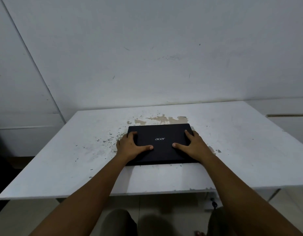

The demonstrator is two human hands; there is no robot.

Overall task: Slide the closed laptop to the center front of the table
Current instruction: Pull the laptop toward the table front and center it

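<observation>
A closed black laptop (pixel 161 132) with a silver logo lies flat near the middle of the white table (pixel 62 159). My left hand (pixel 130 147) grips its left edge, thumb stretched across the lid and fingers curled over the far left corner. My right hand (pixel 193 145) holds the right edge the same way, thumb on the lid, fingers over the side. Both forearms reach in from below. A strip of bare table separates the laptop's near edge from the table's front edge.
Paint has peeled off the tabletop in a brown patch (pixel 162 119) just behind the laptop. A white wall (pixel 147 57) stands right behind the table. My knees (pixel 120 222) and the tiled floor show below the front edge.
</observation>
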